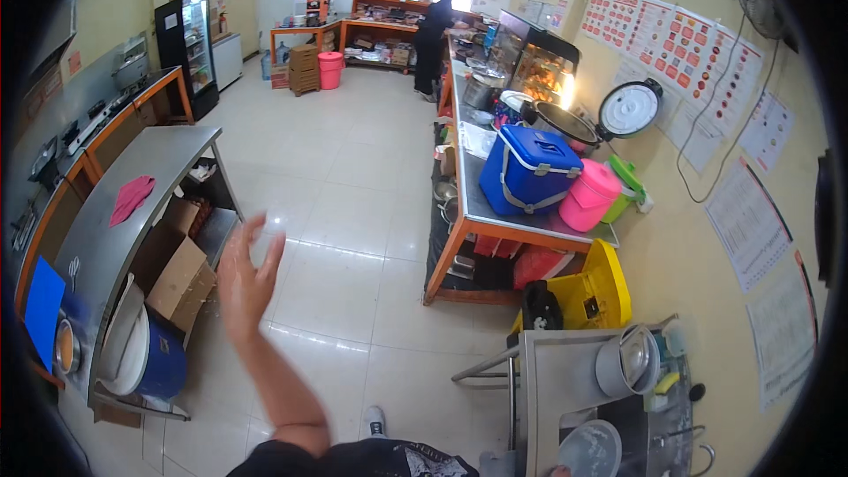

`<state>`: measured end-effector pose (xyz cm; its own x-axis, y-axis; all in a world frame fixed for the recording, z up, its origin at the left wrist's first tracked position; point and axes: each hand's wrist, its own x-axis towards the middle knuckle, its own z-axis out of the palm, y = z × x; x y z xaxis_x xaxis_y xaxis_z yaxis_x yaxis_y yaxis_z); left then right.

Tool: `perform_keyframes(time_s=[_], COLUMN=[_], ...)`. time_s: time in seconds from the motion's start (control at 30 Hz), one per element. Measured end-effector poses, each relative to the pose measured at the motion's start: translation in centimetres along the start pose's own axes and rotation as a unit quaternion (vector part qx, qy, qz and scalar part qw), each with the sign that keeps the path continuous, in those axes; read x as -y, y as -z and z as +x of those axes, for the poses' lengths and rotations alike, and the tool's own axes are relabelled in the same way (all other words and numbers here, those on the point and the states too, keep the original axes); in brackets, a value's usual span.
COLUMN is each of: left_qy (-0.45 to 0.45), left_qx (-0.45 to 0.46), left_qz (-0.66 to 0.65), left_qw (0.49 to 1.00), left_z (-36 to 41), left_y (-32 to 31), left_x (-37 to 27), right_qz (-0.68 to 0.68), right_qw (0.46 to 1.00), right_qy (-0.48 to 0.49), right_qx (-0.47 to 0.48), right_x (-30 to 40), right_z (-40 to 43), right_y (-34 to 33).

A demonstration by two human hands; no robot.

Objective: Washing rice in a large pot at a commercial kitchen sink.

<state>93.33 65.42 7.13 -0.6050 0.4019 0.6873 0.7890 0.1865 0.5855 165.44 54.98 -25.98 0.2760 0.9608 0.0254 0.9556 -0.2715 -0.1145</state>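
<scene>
My left hand (246, 281) is raised over the tiled floor, fingers apart and holding nothing. Its skin looks wet. A steel table (162, 159) stands to its left, with a pink cloth (132, 200) and scissors (73, 269) on top. Only a fingertip of my right hand (562, 471) shows at the bottom edge, at the rim of a round, pale translucent vessel or lid (591, 448) in the sink (543, 404). Whether that hand grips it is hidden. On the sink's drainboard is a grey metal pot (613, 371) with a smaller metal container inside.
A yellow bin (613, 285) with a black liner stands beyond the sink. An orange-framed counter (457, 252) carries a blue cooler box (530, 172) and a pink bucket (588, 195). Under the steel table are a cardboard box (179, 278) and a blue drum (159, 361). A person (434, 43) stands far back.
</scene>
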Motion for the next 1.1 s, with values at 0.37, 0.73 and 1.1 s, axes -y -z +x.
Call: perform_keyframes(time_s=[0.37, 0.73, 1.1], left_qy=[-0.417, -0.262, -0.086], left_qx=[0.716, 0.742, 0.737], left_qz=[-0.368, -0.016, 0.153], left_qw=[0.423, 0.617, 0.653], left_z=[-33.1, -37.0, -34.3], left_y=[-17.2, -20.7, -13.0], left_x=[-28.3, 2.7, 2.6], right_qz=[-0.007, 0.146, -0.061], right_qw=[0.999, 0.976, 0.934], right_qy=[-0.011, 0.022, -0.186], right_qx=[-0.034, -0.157, -0.299], right_x=[-9.1, 7.8, -4.9], right_z=[5.5, 2.6, -9.3], right_y=[-14.6, 5.8, 6.0])
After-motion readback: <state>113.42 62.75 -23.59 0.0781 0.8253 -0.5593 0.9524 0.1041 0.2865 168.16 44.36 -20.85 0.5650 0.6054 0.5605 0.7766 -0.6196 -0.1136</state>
